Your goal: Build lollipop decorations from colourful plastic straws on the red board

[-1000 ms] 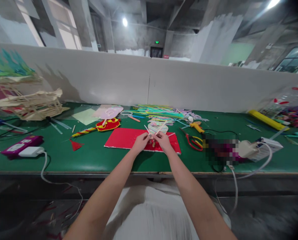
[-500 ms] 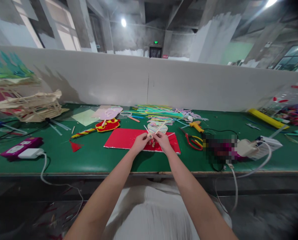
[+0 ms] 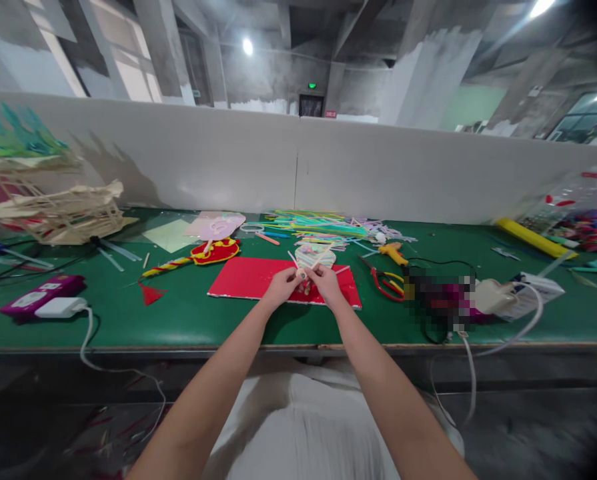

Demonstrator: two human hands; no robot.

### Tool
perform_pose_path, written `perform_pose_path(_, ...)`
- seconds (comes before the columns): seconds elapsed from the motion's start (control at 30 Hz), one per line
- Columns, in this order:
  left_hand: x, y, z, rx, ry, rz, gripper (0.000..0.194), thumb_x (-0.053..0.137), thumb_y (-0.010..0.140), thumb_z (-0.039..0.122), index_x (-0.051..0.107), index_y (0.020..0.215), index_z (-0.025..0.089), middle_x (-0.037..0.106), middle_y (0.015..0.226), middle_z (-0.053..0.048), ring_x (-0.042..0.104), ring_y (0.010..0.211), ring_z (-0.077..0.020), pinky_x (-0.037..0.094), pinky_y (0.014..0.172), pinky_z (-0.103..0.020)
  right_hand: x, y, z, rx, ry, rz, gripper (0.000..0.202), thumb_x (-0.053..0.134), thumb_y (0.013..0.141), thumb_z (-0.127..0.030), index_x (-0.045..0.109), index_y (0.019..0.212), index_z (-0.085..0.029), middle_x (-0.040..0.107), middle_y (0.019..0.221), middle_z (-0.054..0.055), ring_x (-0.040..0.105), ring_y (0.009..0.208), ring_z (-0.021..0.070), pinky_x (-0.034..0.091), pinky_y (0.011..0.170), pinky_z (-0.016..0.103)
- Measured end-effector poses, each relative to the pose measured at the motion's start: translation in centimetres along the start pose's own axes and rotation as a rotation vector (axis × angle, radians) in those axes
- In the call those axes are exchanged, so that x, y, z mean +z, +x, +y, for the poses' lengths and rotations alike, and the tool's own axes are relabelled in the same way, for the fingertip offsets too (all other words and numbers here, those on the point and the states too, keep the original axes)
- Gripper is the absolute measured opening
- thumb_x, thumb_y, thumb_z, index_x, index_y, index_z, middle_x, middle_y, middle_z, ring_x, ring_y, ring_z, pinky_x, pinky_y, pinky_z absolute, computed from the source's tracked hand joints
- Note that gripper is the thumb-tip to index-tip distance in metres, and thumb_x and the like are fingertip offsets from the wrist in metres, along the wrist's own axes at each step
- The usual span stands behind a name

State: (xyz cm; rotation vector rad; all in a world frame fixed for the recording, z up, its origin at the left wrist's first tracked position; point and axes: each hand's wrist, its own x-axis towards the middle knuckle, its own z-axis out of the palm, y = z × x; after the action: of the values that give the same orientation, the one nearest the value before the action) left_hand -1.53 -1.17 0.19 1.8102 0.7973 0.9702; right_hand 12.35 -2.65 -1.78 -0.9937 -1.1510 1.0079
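Observation:
Over a red board [image 3: 248,277], my two hands meet with fingertips nearly touching. A striped, fan-shaped craft piece [image 3: 308,255] in pale pastel colours spreads out beyond them, its narrow end at my fingers. My left hand [image 3: 282,285] pinches that end from the left. From the right, my right hand [image 3: 325,281] closes on it too, and a thin pale strip [image 3: 323,256] slants up by its fingertips. Another short pale strip sticks up near the left fingers. Just what lies between the fingertips is partly hidden.
Pastel strips [image 3: 323,225] lie heaped behind the board. A red fan with yellow trim [image 3: 215,251] is at left. Red-handled pliers [image 3: 387,285], an orange glue gun [image 3: 392,252] and a blurred-out patch are at right. Purple power strip [image 3: 45,293] and cables lie left.

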Motion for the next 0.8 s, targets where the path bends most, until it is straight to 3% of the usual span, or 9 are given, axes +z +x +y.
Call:
perform_pose_path(0.37, -0.13, 0.01, 0.42, 0.010, -0.013, -0.054, 0.028, 0.047, 0.073, 0.039, 0.047, 0.061, 0.014, 0.051, 0.051, 0.002, 0.049, 0.050, -0.0088, 0.037, 0.054, -0.021, 0.11, -0.21, -0.45, -0.009, 0.027, 0.015, 0.030, 0.060, 0.061, -0.046, 0.046, 0.059, -0.019, 0.053, 0.049, -0.004, 0.047, 0.034, 0.0111, 0.041, 0.032, 0.025)
perform_pose_path(0.6, -0.10, 0.11, 0.42, 0.012, -0.068, -0.108, 0.027, 0.047, 0.074, 0.038, 0.048, 0.064, 0.013, 0.051, 0.051, 0.002, 0.049, 0.049, -0.0087, 0.037, 0.053, -0.021, -0.13, 0.12, -0.26, -0.083, -0.053, 0.114, 0.028, 0.061, 0.061, -0.042, 0.049, 0.057, -0.018, 0.051, 0.052, -0.003, 0.049, 0.048, 0.0101, 0.040, 0.045, 0.021)
perform_pose_path(0.8, -0.09, 0.07, 0.34, 0.015, -0.052, -0.126, 0.026, 0.047, 0.074, 0.038, 0.051, 0.067, 0.012, 0.052, 0.052, 0.002, 0.050, 0.049, -0.0089, 0.039, 0.053, -0.021, -0.23, 0.22, -0.30, -0.103, -0.002, 0.147, 0.027, 0.061, 0.062, -0.041, 0.048, 0.057, -0.018, 0.049, 0.050, -0.004, 0.047, 0.047, 0.0099, 0.038, 0.048, 0.022)
